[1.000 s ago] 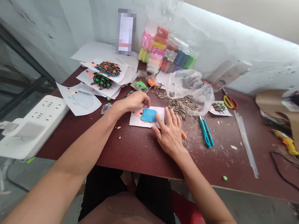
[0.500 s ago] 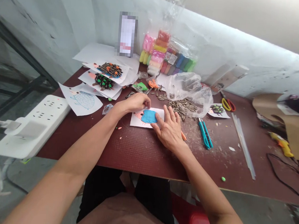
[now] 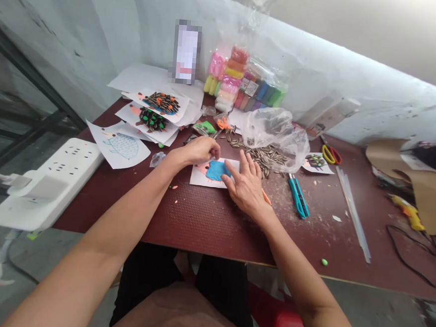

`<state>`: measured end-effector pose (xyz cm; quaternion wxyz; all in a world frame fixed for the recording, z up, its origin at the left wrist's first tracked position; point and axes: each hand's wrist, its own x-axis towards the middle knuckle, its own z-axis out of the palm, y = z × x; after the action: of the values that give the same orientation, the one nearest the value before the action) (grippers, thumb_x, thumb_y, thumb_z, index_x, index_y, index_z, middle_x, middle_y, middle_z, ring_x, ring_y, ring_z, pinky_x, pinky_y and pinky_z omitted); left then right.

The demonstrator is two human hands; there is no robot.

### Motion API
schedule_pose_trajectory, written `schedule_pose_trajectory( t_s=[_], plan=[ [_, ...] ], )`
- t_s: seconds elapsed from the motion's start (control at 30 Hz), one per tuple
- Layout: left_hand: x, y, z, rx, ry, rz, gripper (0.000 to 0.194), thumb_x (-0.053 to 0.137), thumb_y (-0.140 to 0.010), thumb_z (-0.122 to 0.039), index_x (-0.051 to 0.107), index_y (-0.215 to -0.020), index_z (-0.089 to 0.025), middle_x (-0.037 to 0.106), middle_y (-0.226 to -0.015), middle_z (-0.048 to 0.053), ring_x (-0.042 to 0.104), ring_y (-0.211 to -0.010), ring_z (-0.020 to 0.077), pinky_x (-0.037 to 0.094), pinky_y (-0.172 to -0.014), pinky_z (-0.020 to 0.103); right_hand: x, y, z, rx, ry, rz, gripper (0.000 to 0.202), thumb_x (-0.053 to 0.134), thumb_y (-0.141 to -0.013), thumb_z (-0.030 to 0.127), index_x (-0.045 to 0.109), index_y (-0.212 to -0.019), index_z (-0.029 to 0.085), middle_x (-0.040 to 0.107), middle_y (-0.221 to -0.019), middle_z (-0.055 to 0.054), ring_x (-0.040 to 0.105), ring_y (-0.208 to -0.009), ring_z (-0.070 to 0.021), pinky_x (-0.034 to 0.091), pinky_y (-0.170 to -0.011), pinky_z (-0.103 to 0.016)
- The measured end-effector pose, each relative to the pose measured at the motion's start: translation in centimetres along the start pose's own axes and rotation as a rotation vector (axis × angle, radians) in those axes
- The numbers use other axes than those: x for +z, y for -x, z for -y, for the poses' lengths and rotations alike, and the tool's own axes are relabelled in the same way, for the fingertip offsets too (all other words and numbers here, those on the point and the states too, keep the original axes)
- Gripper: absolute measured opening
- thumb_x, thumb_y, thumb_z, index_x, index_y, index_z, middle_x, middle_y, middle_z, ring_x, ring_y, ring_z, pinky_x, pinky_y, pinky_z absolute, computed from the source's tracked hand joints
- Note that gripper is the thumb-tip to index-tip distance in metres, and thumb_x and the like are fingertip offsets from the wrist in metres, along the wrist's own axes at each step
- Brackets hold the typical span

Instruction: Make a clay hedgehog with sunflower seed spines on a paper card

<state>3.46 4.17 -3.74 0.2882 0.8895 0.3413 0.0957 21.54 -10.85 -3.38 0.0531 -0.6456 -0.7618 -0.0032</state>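
Note:
A small white card [image 3: 198, 180] lies near the table's middle, with a pink head shape and a flat blue clay patch [image 3: 217, 170] on it. My right hand [image 3: 246, 185] rests over the card's right side, fingers spread, thumb and forefinger at the patch's right edge. At the card's upper left is my left hand [image 3: 204, 151], its fingers curled together; whether anything is between them is too small to tell. Beyond my right hand lies a pile of striped seeds [image 3: 265, 157]. An orange stick [image 3: 266, 197] shows partly beside my right hand.
Seed-covered hedgehog pictures [image 3: 160, 103] and a blue drawing [image 3: 121, 147] lie left, near a power strip [image 3: 68, 165]. Clay packs [image 3: 233, 77] and a plastic bag [image 3: 298, 139] stand behind. A teal cutter [image 3: 298, 196], scissors [image 3: 330, 154] and glue gun [image 3: 410, 214] lie right.
The thumb and forefinger of my right hand have shifted slightly on the right edge of the blue patch. My left hand has hardly moved.

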Motion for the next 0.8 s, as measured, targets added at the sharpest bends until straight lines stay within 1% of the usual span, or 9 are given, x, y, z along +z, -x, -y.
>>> schedule_pose_trajectory(
  t_s=[0.07,0.17,0.3,0.43,0.6,0.7,0.8],
  plan=[
    [0.0,0.1,-0.1,-0.014,0.007,-0.003,0.037,0.054,-0.074,-0.005,0.082,-0.093,-0.018,0.078,-0.09,0.005,0.068,-0.08,0.0147,0.048,-0.072,0.021,0.0,0.2,0.2,-0.025,0.007,0.003,0.054,0.039,-0.106,0.056,0.057,-0.149,0.028,0.024,-0.174,-0.01,0.022,-0.159,-0.0352,0.022,-0.125,-0.059],
    [-0.1,0.2,-0.3,-0.034,0.016,-0.01,0.036,0.054,-0.074,-0.006,0.082,-0.093,-0.018,0.078,-0.091,0.004,0.068,-0.08,0.0148,0.048,-0.073,0.021,-0.2,0.6,0.4,-0.053,0.011,0.004,0.053,0.041,-0.106,0.055,0.058,-0.148,0.029,0.023,-0.174,-0.009,0.018,-0.16,-0.0351,0.018,-0.126,-0.06],
    [-0.2,0.3,-0.6,-0.033,0.014,-0.018,0.036,0.054,-0.075,-0.004,0.082,-0.092,-0.018,0.079,-0.091,0.004,0.067,-0.081,0.0146,0.048,-0.072,0.021,-0.5,1.1,0.4,-0.135,-0.019,-0.01,0.044,0.043,-0.106,0.051,0.065,-0.141,0.035,0.022,-0.175,-0.003,0.013,-0.161,-0.0325,0.016,-0.128,-0.057],
    [-0.2,0.3,-0.7,-0.034,0.003,-0.019,0.035,0.054,-0.076,-0.003,0.082,-0.092,-0.017,0.079,-0.092,0.005,0.067,-0.081,0.0145,0.047,-0.071,0.021,-0.5,1.2,0.1,-0.196,-0.039,-0.018,0.04,0.046,-0.106,0.049,0.072,-0.131,0.034,0.024,-0.174,-0.002,0.017,-0.16,-0.0329,0.016,-0.128,-0.056],
    [-0.1,0.2,-0.4,-0.012,-0.025,-0.018,0.034,0.056,-0.077,-0.005,0.082,-0.093,-0.018,0.078,-0.091,0.004,0.068,-0.083,0.0147,0.048,-0.072,0.02,0.0,1.1,-0.1,-0.279,-0.054,-0.067,0.035,0.052,-0.104,0.048,0.073,-0.13,0.035,0.026,-0.174,0.0,0.021,-0.159,-0.0315,0.018,-0.128,-0.056],
    [-0.1,0.2,-0.3,-0.015,-0.026,-0.017,0.035,0.055,-0.077,-0.004,0.082,-0.094,-0.018,0.079,-0.092,0.004,0.069,-0.084,0.0148,0.048,-0.072,0.02,0.1,1.2,-0.1,-0.299,-0.067,-0.068,0.034,0.051,-0.104,0.046,0.074,-0.128,0.034,0.028,-0.173,0.001,0.022,-0.159,-0.0316,0.02,-0.127,-0.057],
    [0.0,0.2,-0.3,-0.025,-0.024,-0.011,0.034,0.055,-0.078,-0.004,0.082,-0.094,-0.018,0.079,-0.093,0.005,0.069,-0.085,0.0153,0.048,-0.073,0.021,0.1,1.2,0.0,-0.304,-0.087,-0.065,0.036,0.049,-0.105,0.046,0.075,-0.126,0.033,0.027,-0.173,-0.002,0.022,-0.159,-0.0325,0.02,-0.127,-0.058]
  ],
)
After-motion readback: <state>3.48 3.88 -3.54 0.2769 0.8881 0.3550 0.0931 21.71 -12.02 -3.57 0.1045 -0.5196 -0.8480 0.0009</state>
